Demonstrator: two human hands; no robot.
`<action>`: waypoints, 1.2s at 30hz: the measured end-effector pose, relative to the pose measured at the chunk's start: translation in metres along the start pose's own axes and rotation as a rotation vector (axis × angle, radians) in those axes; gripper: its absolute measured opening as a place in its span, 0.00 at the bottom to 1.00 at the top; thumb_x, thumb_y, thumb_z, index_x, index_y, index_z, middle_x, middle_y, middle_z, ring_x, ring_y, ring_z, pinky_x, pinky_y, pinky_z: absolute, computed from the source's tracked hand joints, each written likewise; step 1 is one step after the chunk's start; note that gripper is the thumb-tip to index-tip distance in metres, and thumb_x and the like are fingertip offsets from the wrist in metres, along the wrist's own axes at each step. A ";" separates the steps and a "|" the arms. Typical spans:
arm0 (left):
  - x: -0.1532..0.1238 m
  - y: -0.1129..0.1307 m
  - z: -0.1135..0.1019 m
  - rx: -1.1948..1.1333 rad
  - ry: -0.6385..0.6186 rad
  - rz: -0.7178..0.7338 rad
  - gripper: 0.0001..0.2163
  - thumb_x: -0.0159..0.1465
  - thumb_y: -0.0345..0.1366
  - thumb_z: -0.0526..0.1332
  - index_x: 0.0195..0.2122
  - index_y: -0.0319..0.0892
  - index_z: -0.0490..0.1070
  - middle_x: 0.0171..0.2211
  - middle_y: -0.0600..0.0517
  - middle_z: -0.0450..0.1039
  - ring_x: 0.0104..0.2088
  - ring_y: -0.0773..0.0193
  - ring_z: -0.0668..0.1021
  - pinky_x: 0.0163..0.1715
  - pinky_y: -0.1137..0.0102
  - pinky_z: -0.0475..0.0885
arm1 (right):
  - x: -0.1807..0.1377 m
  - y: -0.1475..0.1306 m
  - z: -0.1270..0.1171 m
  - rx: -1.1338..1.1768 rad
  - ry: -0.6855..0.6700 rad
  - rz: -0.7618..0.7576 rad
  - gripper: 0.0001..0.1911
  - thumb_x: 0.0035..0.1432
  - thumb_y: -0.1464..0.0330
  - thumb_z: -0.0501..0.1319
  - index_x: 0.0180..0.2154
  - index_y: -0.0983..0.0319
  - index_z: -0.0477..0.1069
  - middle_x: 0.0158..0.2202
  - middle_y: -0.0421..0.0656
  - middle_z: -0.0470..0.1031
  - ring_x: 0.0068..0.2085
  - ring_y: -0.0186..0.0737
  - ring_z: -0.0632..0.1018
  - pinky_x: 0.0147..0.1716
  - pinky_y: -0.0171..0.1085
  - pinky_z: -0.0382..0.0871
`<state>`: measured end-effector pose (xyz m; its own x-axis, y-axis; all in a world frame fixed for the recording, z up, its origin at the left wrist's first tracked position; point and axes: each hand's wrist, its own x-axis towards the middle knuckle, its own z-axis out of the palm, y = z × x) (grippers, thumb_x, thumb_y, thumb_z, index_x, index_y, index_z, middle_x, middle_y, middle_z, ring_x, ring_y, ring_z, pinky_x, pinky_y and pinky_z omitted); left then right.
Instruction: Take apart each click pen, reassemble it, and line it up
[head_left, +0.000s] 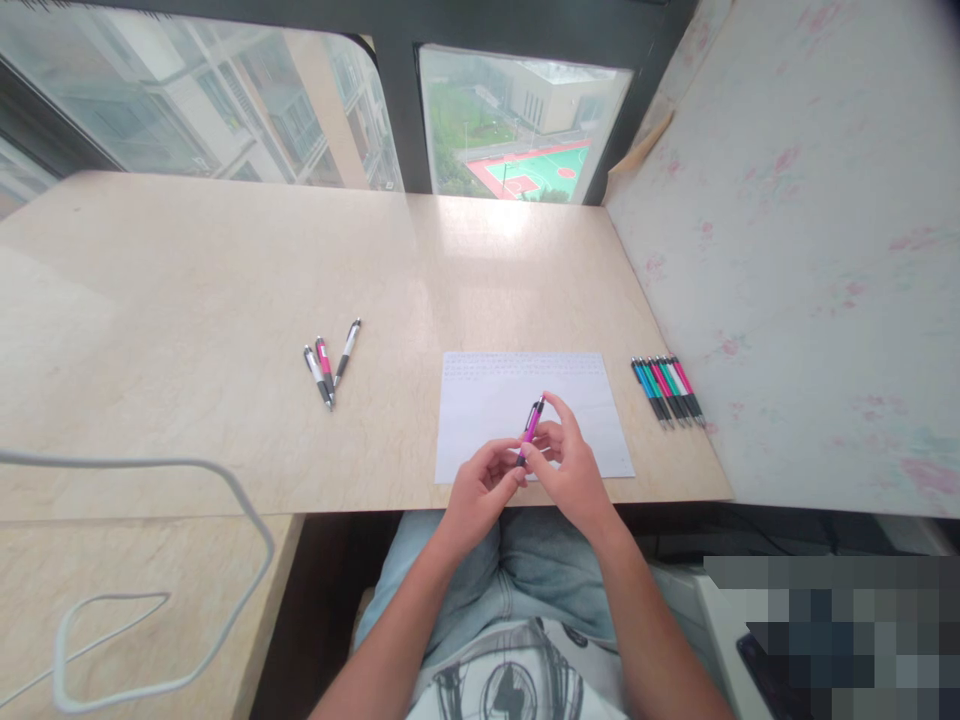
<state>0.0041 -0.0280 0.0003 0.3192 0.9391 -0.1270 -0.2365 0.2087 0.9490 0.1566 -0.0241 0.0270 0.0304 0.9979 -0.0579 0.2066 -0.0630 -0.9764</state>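
Observation:
A purple click pen (pixel 532 421) with a dark grip is held above the paper, tilted with its clicker end up. The fingers of my left hand (pixel 484 490) pinch its lower end. Around its barrel close the thumb and fingers of my right hand (pixel 574 475), with the index finger at the clicker. Beneath both hands lies a white sheet of paper (pixel 472 415), with rows of small handwriting across its top. The pen's tip is hidden by my fingers.
Several pens (pixel 667 390) in mixed colours lie in a row right of the paper. On the left are two white pens (pixel 347 350) and a pink pen (pixel 323 358). A grey cable (pixel 225 475) loops at lower left. The floral wall (pixel 795 300) bounds the desk's right side.

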 end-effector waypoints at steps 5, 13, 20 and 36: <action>0.000 0.005 -0.001 0.043 0.013 -0.011 0.12 0.65 0.40 0.63 0.48 0.42 0.73 0.36 0.49 0.78 0.34 0.63 0.77 0.37 0.68 0.71 | 0.002 0.002 -0.007 0.209 0.080 0.040 0.36 0.59 0.64 0.65 0.65 0.52 0.53 0.34 0.38 0.74 0.32 0.38 0.77 0.30 0.37 0.75; 0.001 0.006 -0.003 0.030 0.079 -0.003 0.11 0.66 0.42 0.62 0.44 0.41 0.75 0.36 0.47 0.79 0.34 0.63 0.77 0.37 0.68 0.71 | 0.009 0.001 -0.019 0.480 0.282 0.129 0.34 0.52 0.64 0.70 0.59 0.55 0.61 0.34 0.38 0.75 0.32 0.35 0.76 0.28 0.32 0.70; 0.002 0.003 -0.005 -0.022 0.102 -0.015 0.10 0.65 0.41 0.62 0.43 0.41 0.75 0.36 0.47 0.79 0.33 0.63 0.77 0.37 0.68 0.70 | 0.009 0.004 -0.019 0.527 0.314 0.149 0.35 0.51 0.64 0.71 0.58 0.54 0.60 0.37 0.39 0.77 0.33 0.35 0.77 0.27 0.31 0.70; 0.002 0.001 -0.003 -0.047 0.132 -0.010 0.08 0.65 0.39 0.63 0.41 0.41 0.75 0.34 0.48 0.78 0.33 0.64 0.76 0.36 0.69 0.70 | 0.008 0.004 -0.024 0.513 0.318 0.102 0.41 0.54 0.65 0.69 0.65 0.52 0.53 0.36 0.39 0.77 0.32 0.36 0.78 0.24 0.31 0.69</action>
<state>0.0019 -0.0248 0.0002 0.1993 0.9640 -0.1758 -0.2774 0.2276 0.9334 0.1808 -0.0166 0.0280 0.3319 0.9281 -0.1690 -0.3073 -0.0631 -0.9495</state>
